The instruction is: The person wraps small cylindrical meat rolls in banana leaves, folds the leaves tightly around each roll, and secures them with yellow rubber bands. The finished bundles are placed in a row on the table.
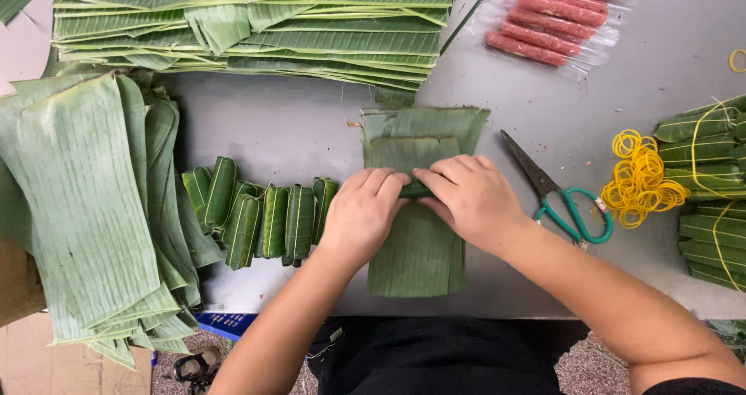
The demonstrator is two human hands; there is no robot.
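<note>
A leaf strip (420, 247) lies lengthwise at the near middle of the grey desk (295, 131), and both hands press a fold across it: the left hand (363, 212) and right hand (470, 197) sit side by side, fingers curled down and clamped on the fold. Left of them runs a row of wrapped rolls (260, 220) beside a leaf pile (78, 200); right lie scissors (556, 193) and yellow bands (641, 177), with stacked leaves (256, 22) and red sausages (556, 18) far across the desk

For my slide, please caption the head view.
Both hands roll a banana leaf strip beside wrapped rolls and scissors.
</note>
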